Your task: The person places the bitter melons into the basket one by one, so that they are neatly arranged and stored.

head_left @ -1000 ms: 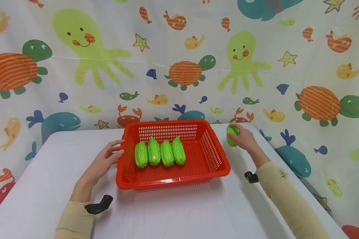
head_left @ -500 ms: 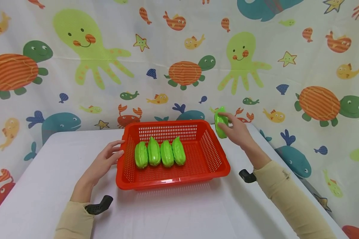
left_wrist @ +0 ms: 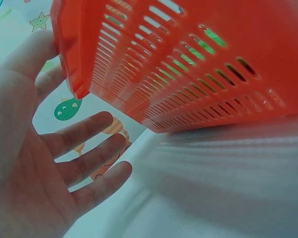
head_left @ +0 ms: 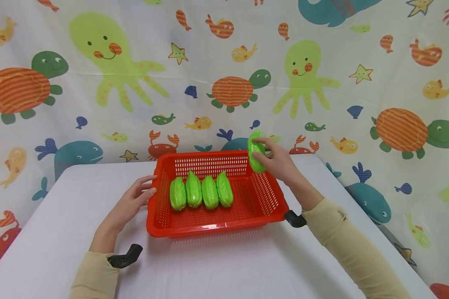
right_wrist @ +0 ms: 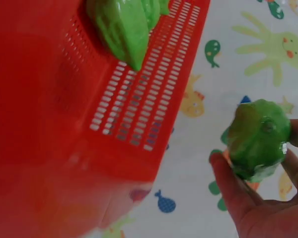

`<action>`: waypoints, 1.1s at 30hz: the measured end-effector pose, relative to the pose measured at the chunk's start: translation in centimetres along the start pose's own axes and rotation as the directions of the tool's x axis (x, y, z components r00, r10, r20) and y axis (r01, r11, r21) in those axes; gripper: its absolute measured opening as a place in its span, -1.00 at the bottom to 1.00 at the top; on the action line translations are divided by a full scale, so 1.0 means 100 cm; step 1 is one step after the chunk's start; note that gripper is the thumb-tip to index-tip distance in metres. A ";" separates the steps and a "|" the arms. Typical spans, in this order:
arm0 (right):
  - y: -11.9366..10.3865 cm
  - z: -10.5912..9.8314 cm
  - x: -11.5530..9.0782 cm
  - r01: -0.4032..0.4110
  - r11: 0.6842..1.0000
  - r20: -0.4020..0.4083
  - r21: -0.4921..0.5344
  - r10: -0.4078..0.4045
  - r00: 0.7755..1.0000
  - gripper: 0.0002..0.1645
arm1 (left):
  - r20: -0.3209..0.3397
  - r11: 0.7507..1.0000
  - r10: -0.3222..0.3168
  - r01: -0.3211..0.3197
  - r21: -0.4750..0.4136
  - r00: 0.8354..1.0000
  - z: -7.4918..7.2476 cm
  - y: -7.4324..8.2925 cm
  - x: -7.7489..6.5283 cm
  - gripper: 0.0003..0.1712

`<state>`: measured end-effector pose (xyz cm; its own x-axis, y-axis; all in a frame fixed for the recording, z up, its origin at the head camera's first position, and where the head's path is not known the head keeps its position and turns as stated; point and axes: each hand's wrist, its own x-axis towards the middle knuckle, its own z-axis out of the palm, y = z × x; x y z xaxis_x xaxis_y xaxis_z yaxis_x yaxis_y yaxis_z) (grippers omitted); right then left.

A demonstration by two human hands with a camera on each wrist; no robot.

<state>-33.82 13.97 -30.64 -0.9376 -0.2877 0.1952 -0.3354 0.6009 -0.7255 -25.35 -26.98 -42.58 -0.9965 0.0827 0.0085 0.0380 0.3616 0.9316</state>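
Note:
My right hand pinches a glossy green bitter melon between thumb and fingers, above the back right corner of the red plastic basket. In the right wrist view the held bitter melon shows its lumpy end, apart from the basket wall. Several matching bitter melons lie side by side in the basket's left and middle part, tips toward the back. At the left rim my left hand touches the basket with its fingertips. The left wrist view shows three fingers extended and spread below the rim.
The basket stands on a white-covered table, its slotted side wall seen close up in the left wrist view. Behind the table hangs a curtain printed with sea animals. Inside the basket, the right part of the floor is bare.
My right hand has lifted the bitter melon from the table right of the basket and carried it left over the basket's back right corner. The left hand has stayed at the rim.

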 end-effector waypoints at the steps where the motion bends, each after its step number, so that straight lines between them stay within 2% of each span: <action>1: -0.001 0.002 0.001 0.003 1.000 0.003 0.002 -0.003 1.000 -0.41 | 0.000 1.000 0.000 0.000 0.002 1.000 0.000 0.000 0.000 -0.23; 10: -0.003 0.012 0.014 0.019 1.000 0.015 -0.015 -0.019 1.000 -0.43 | -0.007 1.000 -0.004 0.004 0.008 1.000 0.000 -0.001 0.000 -0.22; 17: -0.003 0.017 0.024 -0.039 0.999 0.062 -0.013 0.040 0.997 -0.43 | -0.006 1.000 -0.002 0.001 -0.003 1.000 0.000 0.000 0.000 -0.22; 25: 0.002 0.023 0.030 -0.112 0.993 0.130 0.044 0.106 0.986 -0.43 | 0.000 1.000 0.003 -0.003 -0.007 1.000 0.001 -0.001 0.001 -0.22; 33: 0.003 0.028 0.038 -0.088 0.996 0.131 -0.005 0.088 0.987 -0.45 | -0.009 1.000 -0.001 0.001 0.003 1.000 0.000 0.001 0.001 -0.23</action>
<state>-37.23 10.97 -32.03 -0.9435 -0.3287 0.0423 -0.2517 0.6275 -0.7368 -25.41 -26.98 -42.49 -0.9972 0.0740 0.0104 0.0367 0.3640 0.9307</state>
